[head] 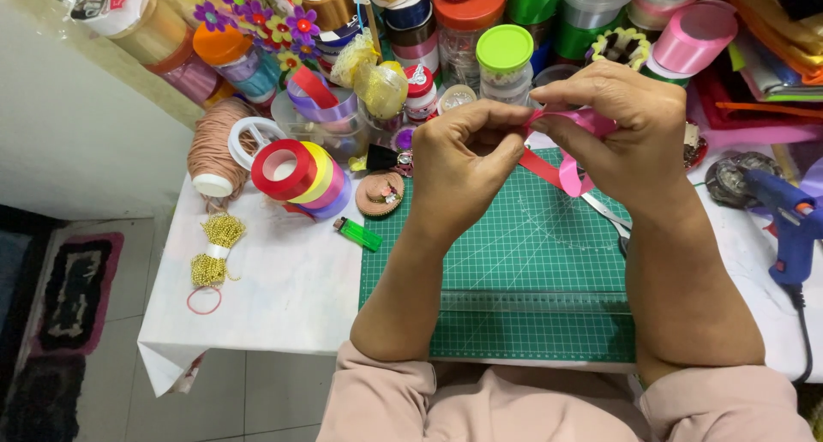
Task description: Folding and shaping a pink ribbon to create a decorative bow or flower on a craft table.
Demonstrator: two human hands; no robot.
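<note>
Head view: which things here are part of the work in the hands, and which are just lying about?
In hand:
left hand
right hand
pink ribbon, pinched between both
cutting mat below

Lying about:
lighter
glue gun
ribbon rolls
gold bead chain
cord spool
scissors, partly hidden

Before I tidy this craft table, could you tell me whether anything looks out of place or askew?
Nothing looks spilled or damaged. The back is crowded with ribbon spools, and scissors lie partly hidden under the right hand, which folds pink ribbon with the left hand.
</note>
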